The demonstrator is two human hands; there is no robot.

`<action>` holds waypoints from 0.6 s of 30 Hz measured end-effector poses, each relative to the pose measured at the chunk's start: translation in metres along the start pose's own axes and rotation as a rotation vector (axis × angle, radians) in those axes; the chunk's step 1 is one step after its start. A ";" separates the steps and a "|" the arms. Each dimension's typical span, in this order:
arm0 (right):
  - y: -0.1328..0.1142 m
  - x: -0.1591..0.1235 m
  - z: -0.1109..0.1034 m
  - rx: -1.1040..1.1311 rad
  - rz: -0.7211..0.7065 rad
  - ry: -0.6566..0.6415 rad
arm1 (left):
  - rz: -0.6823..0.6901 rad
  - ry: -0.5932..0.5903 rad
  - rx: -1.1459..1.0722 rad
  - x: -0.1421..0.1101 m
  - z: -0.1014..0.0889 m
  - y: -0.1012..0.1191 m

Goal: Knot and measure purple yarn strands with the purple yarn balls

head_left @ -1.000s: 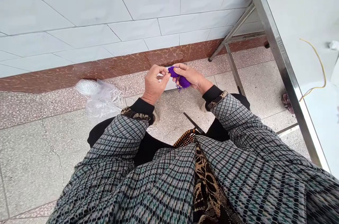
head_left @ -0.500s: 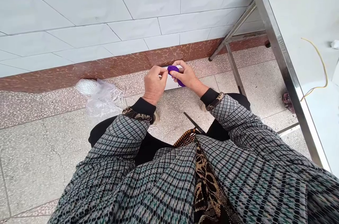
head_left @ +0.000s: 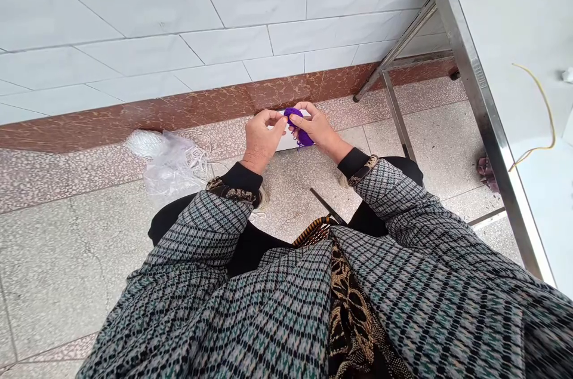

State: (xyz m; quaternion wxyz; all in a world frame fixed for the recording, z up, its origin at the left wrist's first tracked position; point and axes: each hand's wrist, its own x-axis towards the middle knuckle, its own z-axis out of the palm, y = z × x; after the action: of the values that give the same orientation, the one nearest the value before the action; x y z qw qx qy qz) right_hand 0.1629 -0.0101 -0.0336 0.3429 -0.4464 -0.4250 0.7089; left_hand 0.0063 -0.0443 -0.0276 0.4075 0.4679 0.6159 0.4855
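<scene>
A bundle of purple yarn, bunched and rounded, is between my two hands in the middle of the view. My right hand grips it from the right, thumb on top and fingers curled behind. At its upper left edge, my left hand has thumb and forefinger pinched together on the yarn; the exact strand is too small to make out. Behind and below the hands, a white flat box or board shows partly, its full shape hidden.
To the left on the speckled floor lie white yarn and a clear plastic bag. A dark, blade-like tool juts out near a woven basket rim at my lap. A metal-framed table with a yellow cord stands right.
The left fingertips have come in slightly right, closer against the purple yarn. More of the yarn's lower part shows below the right hand. The view has shifted a little.
</scene>
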 end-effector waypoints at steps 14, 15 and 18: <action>0.007 0.005 -0.001 -0.176 -0.053 0.041 | -0.198 -0.023 -0.209 0.003 0.001 -0.006; 0.008 0.005 -0.001 -0.154 -0.052 0.036 | -0.221 -0.024 -0.238 0.003 0.002 -0.005; 0.011 0.006 -0.003 -0.040 -0.025 0.007 | -0.282 -0.051 -0.338 0.002 0.003 -0.003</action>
State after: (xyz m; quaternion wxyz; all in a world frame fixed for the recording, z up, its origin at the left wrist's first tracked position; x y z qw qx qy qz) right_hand 0.1621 -0.0081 -0.0462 0.3440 -0.4505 -0.4435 0.6943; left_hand 0.0084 -0.0417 -0.0309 0.5595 0.3144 0.5747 0.5078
